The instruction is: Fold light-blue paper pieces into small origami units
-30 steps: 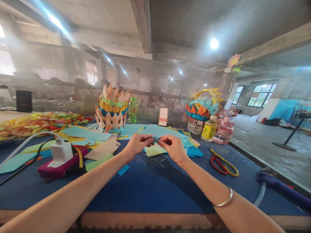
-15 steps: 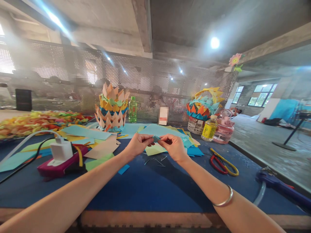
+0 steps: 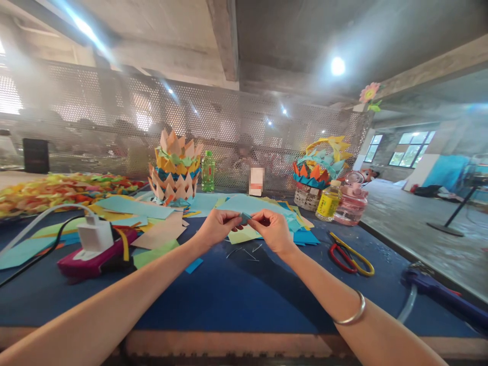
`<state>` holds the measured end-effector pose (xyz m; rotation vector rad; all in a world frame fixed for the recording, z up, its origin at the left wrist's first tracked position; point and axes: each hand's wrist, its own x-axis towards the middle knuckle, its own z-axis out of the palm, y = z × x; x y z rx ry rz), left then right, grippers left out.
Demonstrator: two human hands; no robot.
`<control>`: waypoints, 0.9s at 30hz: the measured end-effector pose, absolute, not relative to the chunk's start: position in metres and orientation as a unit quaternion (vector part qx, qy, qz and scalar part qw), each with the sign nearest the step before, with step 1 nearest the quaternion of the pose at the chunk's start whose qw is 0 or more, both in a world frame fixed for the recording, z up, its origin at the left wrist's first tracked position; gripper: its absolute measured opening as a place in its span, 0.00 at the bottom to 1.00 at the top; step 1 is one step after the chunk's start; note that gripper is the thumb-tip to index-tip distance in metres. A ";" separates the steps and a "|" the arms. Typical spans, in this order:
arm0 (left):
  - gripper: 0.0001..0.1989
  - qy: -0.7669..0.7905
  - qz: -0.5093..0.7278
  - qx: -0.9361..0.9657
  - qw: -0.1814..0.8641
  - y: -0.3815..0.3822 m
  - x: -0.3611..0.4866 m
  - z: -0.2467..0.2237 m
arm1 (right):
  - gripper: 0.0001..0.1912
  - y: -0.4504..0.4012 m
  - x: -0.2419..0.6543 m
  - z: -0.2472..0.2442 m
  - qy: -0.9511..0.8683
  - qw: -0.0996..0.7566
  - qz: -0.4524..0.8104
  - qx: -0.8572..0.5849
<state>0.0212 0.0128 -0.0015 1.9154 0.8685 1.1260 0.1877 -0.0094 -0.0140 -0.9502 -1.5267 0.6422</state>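
A small folded piece of light blue paper (image 3: 244, 217) is pinched between my two hands above the middle of the table. My left hand (image 3: 218, 227) grips its left end with thumb and fingertips. On its right end, my right hand (image 3: 273, 229) closes in the same way, and a silver bangle circles that forearm. Below the hands lie a pale green sheet (image 3: 243, 234) and several thin light strips (image 3: 249, 252). More blue paper (image 3: 305, 237) is stacked just beyond my right hand, partly hidden by it.
Scissors (image 3: 348, 256) with red and yellow handles and a blue glue gun (image 3: 430, 284) lie at right. A purple power strip (image 3: 82, 262) with cables sits at left. Farther back stand paper-petal baskets (image 3: 173, 175), a green bottle (image 3: 208, 173) and a yellow-labelled bottle (image 3: 328, 202).
Both hands keep their hold on the folded paper in nearly the same place. The paper's angle between the fingertips differs slightly.
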 end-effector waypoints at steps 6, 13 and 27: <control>0.10 0.351 0.433 0.750 0.357 0.011 0.020 -0.001 | 0.15 -0.011 0.188 -0.013 -0.647 0.577 0.277 -0.414; 0.10 0.351 0.439 0.750 0.347 0.008 0.021 0.001 | 0.14 -0.012 0.186 -0.013 -0.648 0.578 0.290 -0.403; 0.10 0.386 0.465 0.743 0.289 0.009 0.020 0.002 | 0.11 -0.012 0.189 -0.010 -0.655 0.562 0.278 -0.422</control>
